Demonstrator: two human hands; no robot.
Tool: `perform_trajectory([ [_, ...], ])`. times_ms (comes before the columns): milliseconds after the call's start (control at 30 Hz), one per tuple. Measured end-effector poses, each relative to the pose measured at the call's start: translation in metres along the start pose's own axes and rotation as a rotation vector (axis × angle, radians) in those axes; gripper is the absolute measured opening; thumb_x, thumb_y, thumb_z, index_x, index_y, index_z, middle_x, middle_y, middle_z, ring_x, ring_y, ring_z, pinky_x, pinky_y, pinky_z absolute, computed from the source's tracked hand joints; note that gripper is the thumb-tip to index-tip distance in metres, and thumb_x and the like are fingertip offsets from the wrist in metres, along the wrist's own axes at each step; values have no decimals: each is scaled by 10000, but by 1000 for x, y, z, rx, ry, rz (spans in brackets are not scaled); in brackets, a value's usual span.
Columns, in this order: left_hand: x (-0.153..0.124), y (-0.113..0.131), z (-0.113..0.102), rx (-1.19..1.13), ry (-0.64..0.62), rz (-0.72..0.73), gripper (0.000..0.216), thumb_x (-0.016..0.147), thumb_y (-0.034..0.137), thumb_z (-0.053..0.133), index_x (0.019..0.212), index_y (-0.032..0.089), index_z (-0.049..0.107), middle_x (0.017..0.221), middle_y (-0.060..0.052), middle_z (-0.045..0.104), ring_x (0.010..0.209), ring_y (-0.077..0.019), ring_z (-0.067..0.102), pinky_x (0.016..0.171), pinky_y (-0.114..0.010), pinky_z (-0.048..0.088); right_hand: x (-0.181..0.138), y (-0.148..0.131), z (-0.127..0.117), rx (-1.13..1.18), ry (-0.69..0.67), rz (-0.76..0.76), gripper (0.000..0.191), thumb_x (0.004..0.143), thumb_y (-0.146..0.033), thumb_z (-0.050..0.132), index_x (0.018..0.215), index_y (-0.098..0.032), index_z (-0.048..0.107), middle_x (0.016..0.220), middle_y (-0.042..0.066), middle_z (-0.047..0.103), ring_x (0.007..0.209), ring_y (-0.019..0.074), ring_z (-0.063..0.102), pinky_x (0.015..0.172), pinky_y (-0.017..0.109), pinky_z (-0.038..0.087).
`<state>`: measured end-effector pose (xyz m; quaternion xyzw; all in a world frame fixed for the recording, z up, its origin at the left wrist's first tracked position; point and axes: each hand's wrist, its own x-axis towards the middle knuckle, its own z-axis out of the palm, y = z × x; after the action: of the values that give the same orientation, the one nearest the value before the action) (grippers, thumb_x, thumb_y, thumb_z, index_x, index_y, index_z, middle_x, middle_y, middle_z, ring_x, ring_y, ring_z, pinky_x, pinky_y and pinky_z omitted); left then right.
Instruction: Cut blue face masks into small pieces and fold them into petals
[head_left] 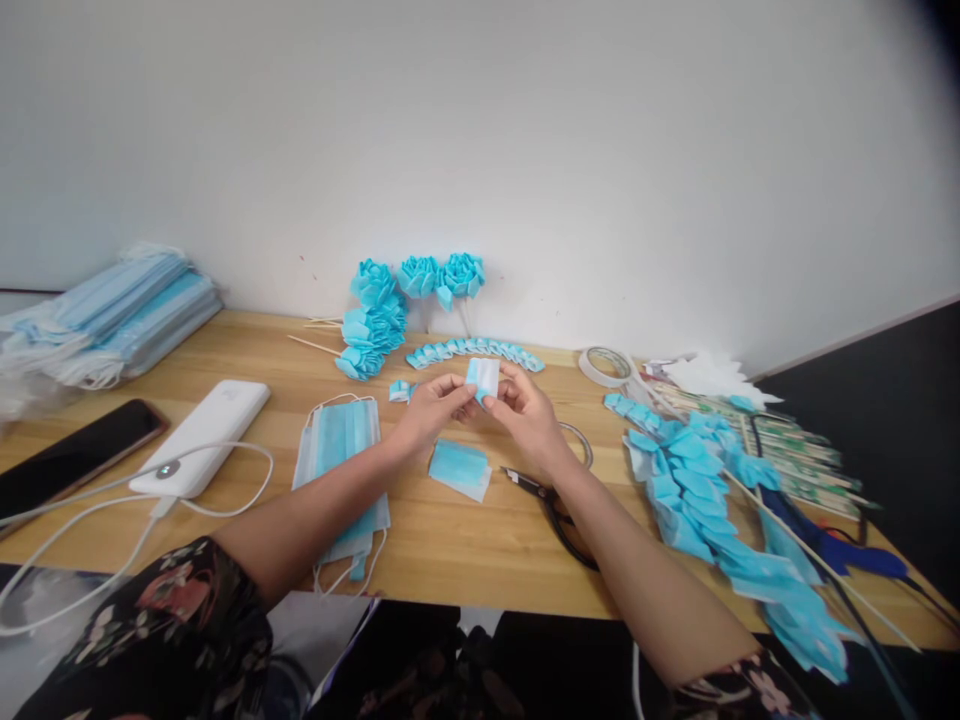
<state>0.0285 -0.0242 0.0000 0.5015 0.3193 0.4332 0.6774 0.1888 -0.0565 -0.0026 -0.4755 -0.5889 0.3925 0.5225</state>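
Between my two hands is a small blue and white piece of face mask fabric [484, 378], raised over the wooden table. My left hand [439, 405] pinches its lower left side. The fingers of my right hand [521, 405] are closed on its right side, thumb in front. Below them lies a cut blue piece of mask fabric [459, 468]. Black-handled scissors [551, 495] rest by my right forearm, partly covered by it. Under my left forearm are blue face masks [341, 440] with white ear loops. Behind my hands curves a row of folded blue pieces [472, 348].
Blue fabric flowers on sticks [416, 280] are against the wall. Packed masks [120, 305], a phone [82, 455] and a white power bank [202, 435] with cables are left. A tape roll [604, 366], a blue folded strip [690, 490] and a blue glue gun [847, 550] are right.
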Motion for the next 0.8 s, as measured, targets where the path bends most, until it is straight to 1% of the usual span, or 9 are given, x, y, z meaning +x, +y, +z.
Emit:
perform_trajectory([
  [100, 0, 2, -1, 35, 8, 15, 301, 730, 422, 726, 734, 145, 607, 641, -1, 611, 607, -107, 543, 636, -250, 433, 0, 1, 0, 34, -63, 26, 482, 805, -341, 653, 1254, -230, 517, 851, -4, 673, 781, 165, 623, 730, 302, 488],
  [200, 1, 3, -1, 128, 3, 37, 295, 734, 420, 718, 709, 148, 608, 627, 7, 599, 599, -107, 531, 631, -251, 424, 1, 0, -1, 47, -41, 38, 498, 799, -355, 646, 1266, -235, 523, 937, 16, 694, 832, 172, 638, 752, 303, 504],
  [267, 1, 2, 0, 165, 12, 53, 283, 733, 411, 721, 715, 149, 616, 635, 11, 597, 600, -104, 525, 631, -249, 419, 1, -1, -2, 39, -13, 53, 505, 793, -352, 643, 1270, -237, 526, 935, 18, 692, 821, 170, 639, 745, 298, 511],
  [333, 0, 1, 0, 148, 3, 59, 275, 739, 414, 719, 747, 149, 643, 662, 7, 609, 610, -104, 527, 640, -249, 425, 1, -2, -2, 35, 8, 60, 511, 786, -345, 649, 1270, -235, 528, 911, 15, 689, 796, 166, 636, 735, 295, 513],
  [433, -1, -3, 1, 69, -58, 38, 289, 761, 440, 703, 810, 155, 700, 744, -21, 651, 667, -120, 554, 663, -256, 443, 0, -2, -1, 57, 41, 48, 493, 791, -338, 659, 1259, -235, 544, 912, 13, 683, 802, 161, 633, 747, 291, 513],
  [533, -2, -4, 1, 19, -69, 12, 299, 760, 462, 700, 797, 166, 724, 791, -41, 669, 733, -147, 572, 662, -259, 446, 0, -3, -1, 88, 51, 35, 470, 793, -345, 676, 1237, -235, 565, 934, 13, 678, 833, 158, 629, 777, 286, 509],
  [600, -1, -2, 0, 40, -42, 8, 305, 745, 468, 705, 754, 164, 718, 757, -37, 658, 722, -149, 565, 653, -259, 439, 1, -3, -3, 77, 62, 25, 464, 790, -377, 684, 1218, -228, 585, 980, 25, 680, 881, 167, 628, 805, 293, 510],
  [700, 0, 0, -2, 154, -25, 11, 315, 719, 471, 712, 700, 157, 700, 670, -16, 626, 648, -131, 539, 630, -253, 424, 1, -5, -6, 4, 109, 24, 456, 779, -430, 693, 1178, -219, 626, 1090, 51, 674, 957, 182, 623, 836, 298, 508],
  [800, 2, -1, -4, 301, -32, 27, 338, 726, 482, 686, 635, 157, 666, 588, 2, 584, 588, -121, 506, 583, -245, 386, 1, -6, -9, -66, 109, 44, 444, 771, -459, 695, 1140, -217, 654, 1092, 51, 675, 904, 174, 628, 795, 287, 506],
])
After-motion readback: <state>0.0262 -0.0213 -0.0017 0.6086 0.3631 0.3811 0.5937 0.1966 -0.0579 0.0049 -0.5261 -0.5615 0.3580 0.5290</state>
